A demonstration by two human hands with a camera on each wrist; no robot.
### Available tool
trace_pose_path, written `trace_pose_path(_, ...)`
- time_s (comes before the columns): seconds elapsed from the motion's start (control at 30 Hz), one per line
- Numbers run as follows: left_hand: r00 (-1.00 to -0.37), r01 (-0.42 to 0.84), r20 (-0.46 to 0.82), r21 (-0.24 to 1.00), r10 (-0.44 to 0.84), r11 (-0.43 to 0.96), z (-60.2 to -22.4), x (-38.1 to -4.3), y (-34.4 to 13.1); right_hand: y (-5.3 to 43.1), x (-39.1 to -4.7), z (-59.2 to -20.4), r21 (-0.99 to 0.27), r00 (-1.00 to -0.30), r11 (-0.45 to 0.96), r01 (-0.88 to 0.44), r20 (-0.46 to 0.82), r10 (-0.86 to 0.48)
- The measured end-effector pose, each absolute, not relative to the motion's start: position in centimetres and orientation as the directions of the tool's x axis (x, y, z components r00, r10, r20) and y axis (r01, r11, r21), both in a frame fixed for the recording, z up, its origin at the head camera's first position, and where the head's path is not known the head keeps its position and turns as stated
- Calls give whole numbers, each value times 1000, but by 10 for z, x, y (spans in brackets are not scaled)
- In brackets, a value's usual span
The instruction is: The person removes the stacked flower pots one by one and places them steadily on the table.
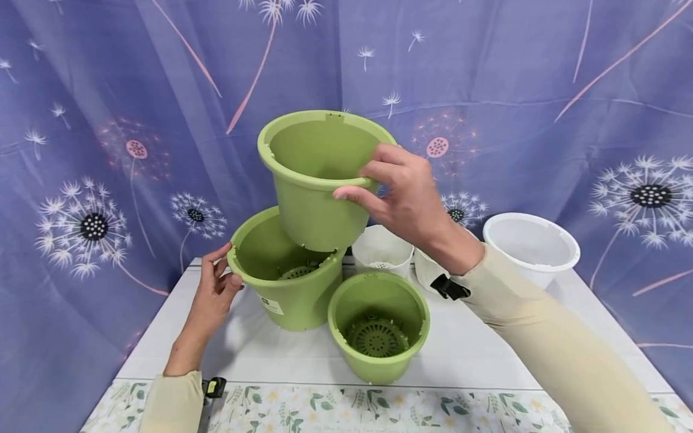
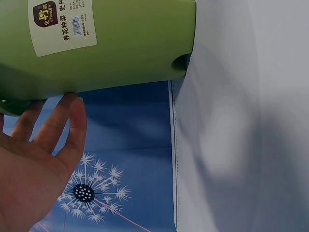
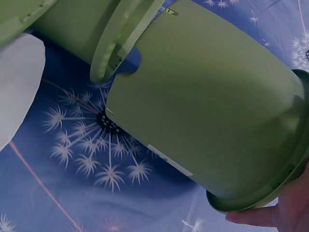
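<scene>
A green flowerpot [image 1: 325, 210] hangs in the air, tilted slightly, its lower end overlapping the mouth of a larger green flowerpot [image 1: 303, 307] in the head view. My right hand [image 1: 403, 192] grips the raised pot by its right rim, thumb outside and fingers over the edge. The larger pot stands on the table with a paper label [image 2: 63, 24] on its side. Against its left rim rests my left hand [image 1: 213, 294], fingers loosely bent and touching from outside. A smaller green flowerpot [image 1: 379, 373], with a slotted bottom, stands in front, to the right.
Behind my right arm stand a white pot [image 1: 381, 246], another white pot [image 1: 428, 270] partly hidden by the wrist, and a larger white pot [image 1: 530, 240] at the right. A white cloth [image 1: 260, 361] with a floral front border covers the table; a purple curtain [image 1: 216, 156] hangs behind.
</scene>
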State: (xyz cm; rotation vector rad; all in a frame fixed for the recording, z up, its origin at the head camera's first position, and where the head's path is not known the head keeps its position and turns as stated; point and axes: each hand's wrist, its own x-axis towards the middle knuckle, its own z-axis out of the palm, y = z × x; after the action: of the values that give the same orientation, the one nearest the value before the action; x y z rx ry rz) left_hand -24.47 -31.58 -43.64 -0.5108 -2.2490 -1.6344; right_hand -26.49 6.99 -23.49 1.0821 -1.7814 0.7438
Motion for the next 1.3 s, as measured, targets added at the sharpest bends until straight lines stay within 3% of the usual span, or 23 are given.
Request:
trace_pose_path(0.17,-887,459,449,842,106,284,-437,-245,-317,81,-259,-233,-19,-195,455,-890,918,-344)
trace_pose_path(0.7,-882,470,460,838,105,278,-437,-245,-315,102,-237,-236,-60,-222,488,-871,934,-281)
trace_pose_path(1.17,-882,470,458,833,112,293,-440,-247,-315,123,-220,-247,-16,-155,504,-864,960,-234)
trace_pose_path(1.3,-881,472,459,834,115,286,-440,-247,-315,130,-214,-251,-26,-163,515,-857,961,-223)
